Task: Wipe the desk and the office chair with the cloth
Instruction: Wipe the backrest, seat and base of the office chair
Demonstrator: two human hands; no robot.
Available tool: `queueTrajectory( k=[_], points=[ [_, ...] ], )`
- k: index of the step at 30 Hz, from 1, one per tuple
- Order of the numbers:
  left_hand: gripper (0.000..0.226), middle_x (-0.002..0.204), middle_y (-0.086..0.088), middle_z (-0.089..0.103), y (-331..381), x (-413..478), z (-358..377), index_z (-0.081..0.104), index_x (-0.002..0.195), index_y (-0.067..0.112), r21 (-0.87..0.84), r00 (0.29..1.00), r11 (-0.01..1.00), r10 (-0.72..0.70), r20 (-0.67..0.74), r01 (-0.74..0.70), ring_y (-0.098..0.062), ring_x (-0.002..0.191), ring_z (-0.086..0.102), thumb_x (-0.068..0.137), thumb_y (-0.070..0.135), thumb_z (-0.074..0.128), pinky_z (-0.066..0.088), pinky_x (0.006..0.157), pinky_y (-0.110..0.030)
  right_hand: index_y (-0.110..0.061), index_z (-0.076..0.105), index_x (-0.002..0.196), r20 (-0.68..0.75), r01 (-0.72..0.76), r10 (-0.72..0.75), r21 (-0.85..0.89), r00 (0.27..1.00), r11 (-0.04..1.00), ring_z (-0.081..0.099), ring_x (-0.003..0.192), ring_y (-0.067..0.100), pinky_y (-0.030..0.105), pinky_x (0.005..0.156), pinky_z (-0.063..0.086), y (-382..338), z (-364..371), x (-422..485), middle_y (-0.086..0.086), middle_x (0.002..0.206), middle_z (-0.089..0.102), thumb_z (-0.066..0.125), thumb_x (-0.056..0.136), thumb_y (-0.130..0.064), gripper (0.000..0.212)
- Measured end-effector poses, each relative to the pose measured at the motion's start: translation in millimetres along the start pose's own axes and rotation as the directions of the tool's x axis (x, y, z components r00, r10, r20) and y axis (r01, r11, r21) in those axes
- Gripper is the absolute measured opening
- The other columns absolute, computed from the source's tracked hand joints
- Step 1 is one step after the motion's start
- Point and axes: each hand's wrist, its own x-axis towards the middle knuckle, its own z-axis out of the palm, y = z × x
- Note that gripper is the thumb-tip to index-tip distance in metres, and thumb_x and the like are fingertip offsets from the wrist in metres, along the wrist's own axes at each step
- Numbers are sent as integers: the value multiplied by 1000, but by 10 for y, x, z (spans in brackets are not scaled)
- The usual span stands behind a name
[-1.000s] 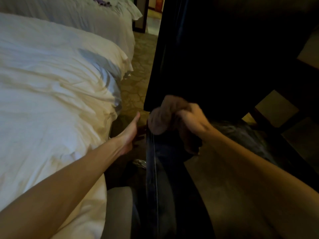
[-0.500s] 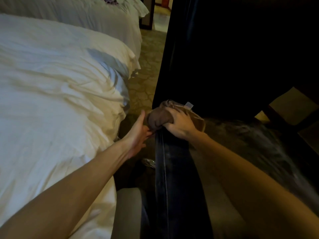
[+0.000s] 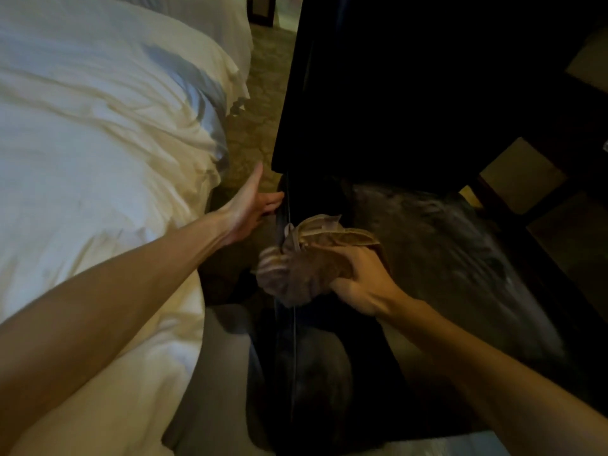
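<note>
A: Grip, right hand (image 3: 362, 287): fingers curled tight round a bunched brown cloth (image 3: 296, 271). The cloth sits on the left edge of the dark chair (image 3: 444, 245), centre of frame, below the chair back.

B: Left hand (image 3: 246, 205)?

A: Open, holding nothing. Thumb raised, straight fingertips touching the chair's edge just under the back. It reads as bracing.

B: Cloth contact?

A: Partial. The wad drapes over the edge, and loose folds and a small tag stick up toward the chair back. The folds are blurred, so the exact contact patch is not readable.

B: Stage, by your judgement?

A: Wiping the chair edge. The seat is too dark to judge. The dark furniture (image 3: 539, 103) at upper right may be the table, but I cannot tell.

B: Risks?

A: (1) The cloth is balled up, so only a small patch wipes and missed strips are likely.
(2) An office chair may roll or swivel under a sideways push, and fingertips alone are a weak brace.
(3) The white bed (image 3: 82, 143) lies just beside the chair at left of frame, so a wide stroke could drag the cloth onto the sheet.
(4) In this low light, missed spots would go unseen.
</note>
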Motion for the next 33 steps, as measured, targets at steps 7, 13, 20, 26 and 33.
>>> queueTrajectory(
  k=[7, 13, 20, 26, 33],
  points=[
    [115, 154, 5, 49, 146, -336, 128, 45, 153, 20, 302, 991, 953, 54, -125, -14, -10, 140, 45, 70, 95, 22, 31, 113, -32, -21, 70, 61, -389, 48, 195, 534, 900, 844, 64, 67, -9, 21, 70, 49, -198, -413, 135, -18, 63, 69, 51, 78, 4, 36],
    [82, 126, 9, 70, -162, -580, 315, 64, 121, 44, 171, 972, 985, 35, -232, 5, -19, 125, 59, 69, 98, 30, 34, 115, -53, -19, 71, 112, -529, 46, 79, 218, 845, 975, 65, 102, 10, 24, 88, 51, -143, -606, 597, 0, 106, 71, 61, 76, -26, 38],
    [88, 149, -6, 55, -421, -538, 549, 55, 144, 13, -140, 997, 990, 17, -79, -28, -19, 144, 44, 97, 77, 15, 16, 127, -44, -14, 59, 139, -125, -49, 38, -89, 991, 995, 48, 135, 32, 37, 111, 36, 81, -23, 341, 11, 144, 56, 66, 76, -35, 67],
    [104, 142, -11, 61, -305, -549, 597, 61, 140, 13, -81, 1000, 997, 1, -25, -3, -23, 138, 51, 88, 87, 9, 22, 124, -43, -17, 60, 138, -126, -2, -3, -41, 992, 999, 46, 138, 25, 33, 115, 33, 182, 11, 130, 6, 145, 56, 83, 79, -27, 64],
    [115, 167, -9, 24, -115, -380, 467, 21, 161, 9, -90, 998, 994, -64, -19, 62, -24, 154, 23, 82, 92, 4, 16, 127, -43, -23, 68, 131, 6, 141, -141, -39, 990, 989, 52, 135, 14, 33, 116, 37, 56, 97, -435, -6, 139, 62, 73, 70, -45, 65]
  ],
)
